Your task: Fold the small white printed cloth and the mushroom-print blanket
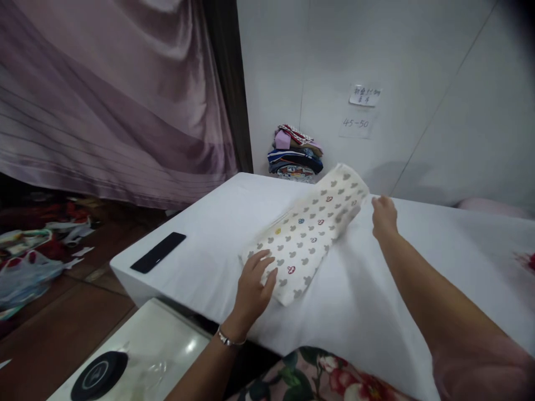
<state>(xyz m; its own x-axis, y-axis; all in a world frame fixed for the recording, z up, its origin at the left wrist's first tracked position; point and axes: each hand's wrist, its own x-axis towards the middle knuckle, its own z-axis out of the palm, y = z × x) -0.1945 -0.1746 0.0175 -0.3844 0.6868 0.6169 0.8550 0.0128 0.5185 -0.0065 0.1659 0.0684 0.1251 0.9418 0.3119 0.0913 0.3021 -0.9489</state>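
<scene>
A folded piece of white cloth (307, 231) with grey, red, blue and yellow printed shapes lies slantwise on the white-covered table. Its far end looks raised off the tabletop, and its right side is blurred. My left hand (254, 284), with a bracelet at the wrist, rests at the near left corner of the cloth with its fingers spread. At the far right corner is my right hand (383, 216), its fingers curled together by the fabric's edge. Its fingertips are small in view, but they seem to pinch that edge.
A stack of folded clothes (296, 153) stands at the table's back edge by the wall. A black phone (159, 252) lies on the left of the white table (209, 223). A lower pale surface (146, 340) bears a round black object (99, 376). Plastic bags (29, 275) lie on the floor.
</scene>
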